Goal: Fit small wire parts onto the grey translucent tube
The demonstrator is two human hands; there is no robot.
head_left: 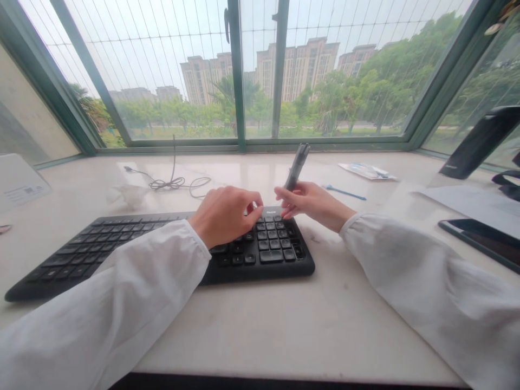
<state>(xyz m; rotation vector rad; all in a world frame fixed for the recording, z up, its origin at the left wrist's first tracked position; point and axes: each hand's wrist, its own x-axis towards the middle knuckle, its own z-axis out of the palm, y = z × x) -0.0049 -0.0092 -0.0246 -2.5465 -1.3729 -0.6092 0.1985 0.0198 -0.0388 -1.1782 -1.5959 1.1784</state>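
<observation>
Pinching a slim grey tube (pixel 297 167), perhaps a pen, the right hand (pixel 312 203) is gripping it between thumb and fingertips; the tube's long axis is standing nearly upright, leaning a little to the right at its top, and the tube is rising from the right hand's grip, well above the worktop (pixel 284 325); the right hand is holding it alone, so that hand is the nearer one by far; the left hand (pixel 223 216) is resting loosely curled, holding nothing that shows, its fingertips lying on the upper keys of a black keyboard (pixel 268 244) just beside the right hand's fingers and not touching the tube; the right hand's fingers are hovering over the keyboard's far edge; white sleeves (pixel 101 303) are covering both forearms; a coiled thin cable (pixel 170 184) and a crumpled piece of tissue or plastic (pixel 129 196) are lying beyond the keyboard on the left; a blue stick-like pen (pixel 345 192) and a flat paper packet (pixel 368 171) are lying on the far right of the worktop; a dark phone or tablet (pixel 479 241) is sitting near the right edge, under a black upright object (pixel 479 141); a white card (pixel 20 181) is leaning at the far left; a green-framed window (pixel 244 143) is running along the worktop's far side.
</observation>
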